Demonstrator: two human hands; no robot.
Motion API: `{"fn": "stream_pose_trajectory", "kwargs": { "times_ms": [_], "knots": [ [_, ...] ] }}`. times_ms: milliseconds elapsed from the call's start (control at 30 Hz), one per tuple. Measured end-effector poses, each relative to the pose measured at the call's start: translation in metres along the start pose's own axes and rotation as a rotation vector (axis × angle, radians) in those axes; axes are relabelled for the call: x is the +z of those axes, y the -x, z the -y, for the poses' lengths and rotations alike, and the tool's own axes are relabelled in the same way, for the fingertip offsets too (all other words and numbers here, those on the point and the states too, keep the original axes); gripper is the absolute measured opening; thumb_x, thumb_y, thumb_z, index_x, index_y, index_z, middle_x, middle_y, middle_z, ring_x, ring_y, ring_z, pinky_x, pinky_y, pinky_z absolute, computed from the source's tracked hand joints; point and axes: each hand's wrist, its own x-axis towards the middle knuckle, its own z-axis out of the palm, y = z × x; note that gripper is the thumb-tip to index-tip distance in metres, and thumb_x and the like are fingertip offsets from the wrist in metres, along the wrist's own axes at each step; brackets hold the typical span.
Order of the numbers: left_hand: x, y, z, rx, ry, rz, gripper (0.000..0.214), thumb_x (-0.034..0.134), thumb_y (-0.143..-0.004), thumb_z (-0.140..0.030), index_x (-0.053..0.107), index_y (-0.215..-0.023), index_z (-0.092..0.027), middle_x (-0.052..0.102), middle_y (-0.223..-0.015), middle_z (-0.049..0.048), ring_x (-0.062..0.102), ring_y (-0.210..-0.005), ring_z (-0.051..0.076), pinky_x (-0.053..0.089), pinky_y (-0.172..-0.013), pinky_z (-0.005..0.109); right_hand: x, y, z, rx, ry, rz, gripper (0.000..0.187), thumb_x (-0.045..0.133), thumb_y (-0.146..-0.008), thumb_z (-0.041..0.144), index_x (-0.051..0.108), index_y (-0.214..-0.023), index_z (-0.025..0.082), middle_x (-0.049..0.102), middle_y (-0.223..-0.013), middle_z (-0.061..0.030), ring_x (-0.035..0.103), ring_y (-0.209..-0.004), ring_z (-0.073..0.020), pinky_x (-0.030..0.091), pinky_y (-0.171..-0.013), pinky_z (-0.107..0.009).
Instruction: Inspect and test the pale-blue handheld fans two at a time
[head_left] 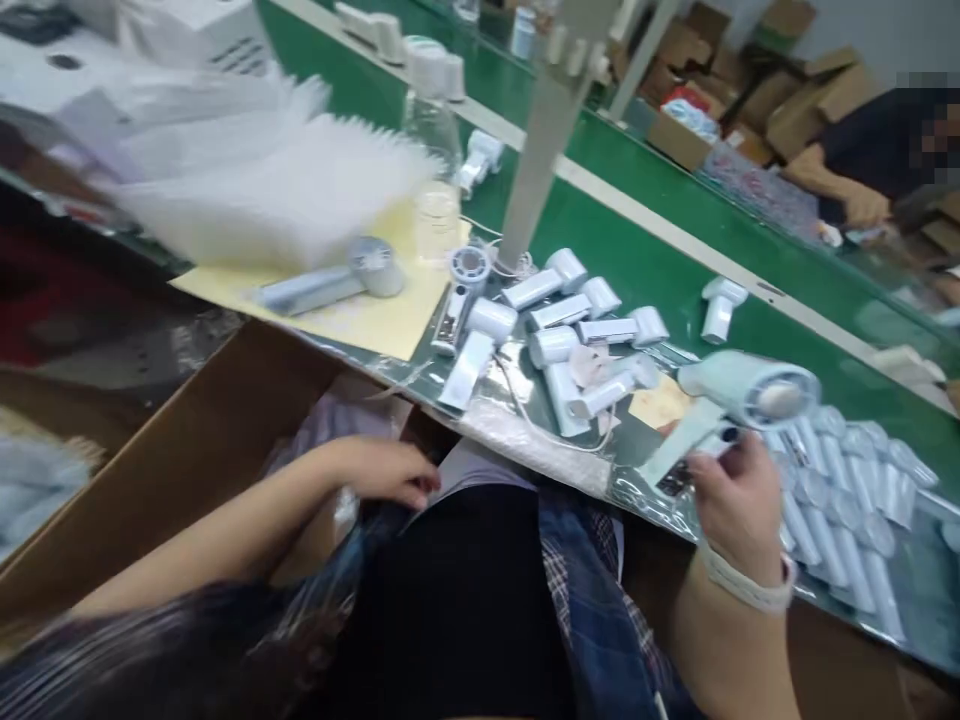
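My right hand (742, 505), with a pale band on its wrist, is closed round the handle of a pale mint hair dryer (724, 380). The dryer is held above the bench's front edge, its round grilled end towards the right. My left hand (394, 475) rests low by my lap, below the bench edge, its fingers loosely bent and apart with nothing seen in them. Several white dryer-shaped housings (559, 315) lie in a loose group between the hands. More pale housings (844, 500) stand in tight rows just right of my right hand.
A grey post (544, 150) rises behind the housings. On the left are translucent bags (285, 180), a clear bottle (437, 215) and a yellow sheet (397, 325) bearing a dryer. A green belt (652, 215) runs behind. A cardboard box (202, 440) stands lower left; a person's arm (832, 185) shows across.
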Motion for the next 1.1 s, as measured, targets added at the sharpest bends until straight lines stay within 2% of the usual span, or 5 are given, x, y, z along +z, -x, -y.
{"fn": "stream_pose_trajectory", "kwargs": {
  "times_ms": [67,267,567,767,1100],
  "knots": [
    [-0.003,0.006,-0.021,0.199,0.196,0.027,0.03,0.066,-0.102,-0.033,0.082,-0.127,-0.027,0.085,-0.119,0.0082,0.081,-0.106,0.026,0.063,-0.093,0.031,0.013,0.006,0.0,0.029,0.0,0.148,0.064,0.092,-0.07,0.075,0.072,-0.102,0.024,0.081,-0.085,-0.0079,0.077,-0.076,-0.0296,0.063,-0.07,-0.043],
    [0.016,-0.08,-0.107,0.477,0.79,-0.737,0.062,0.084,-0.087,-0.063,0.076,-0.128,-0.018,0.079,-0.131,0.0161,0.077,-0.117,0.032,0.062,-0.105,0.041,0.045,0.019,0.023,-0.213,0.139,0.429,0.073,0.065,-0.091,0.084,0.077,-0.127,0.022,0.08,-0.116,-0.0142,0.071,-0.081,-0.0255,0.06,-0.076,-0.041],
    [-0.018,-0.143,-0.144,0.492,1.217,-0.752,0.061,0.088,-0.083,-0.063,0.064,-0.119,-0.02,0.075,-0.1,0.0034,0.077,-0.086,0.02,0.066,-0.084,0.037,0.04,-0.047,-0.032,0.131,0.684,0.19,0.029,0.059,-0.1,0.044,0.067,-0.087,0.02,0.072,-0.095,-0.0155,0.068,-0.094,-0.031,0.048,-0.084,-0.04],
    [-0.036,-0.163,-0.148,0.401,1.121,-0.688,0.072,0.106,-0.06,-0.051,0.069,-0.11,-0.015,0.074,-0.092,0.0033,0.071,-0.084,0.018,0.057,-0.084,0.032,0.045,-0.05,-0.04,0.219,0.477,0.243,0.032,0.069,-0.085,0.048,0.07,-0.1,0.019,0.075,-0.091,-0.0112,0.068,-0.087,-0.0299,0.049,-0.082,-0.04],
    [-0.006,-0.191,-0.132,0.326,1.233,-0.407,0.088,0.076,-0.06,-0.101,0.066,-0.086,-0.018,0.075,-0.086,0.0105,0.072,-0.084,0.025,0.06,-0.078,0.038,0.024,-0.032,-0.023,0.142,-0.11,0.247,0.057,0.029,-0.1,0.059,0.07,-0.11,0.021,0.078,-0.086,-0.0115,0.075,-0.081,-0.0303,0.061,-0.073,-0.045]
  ]
}}
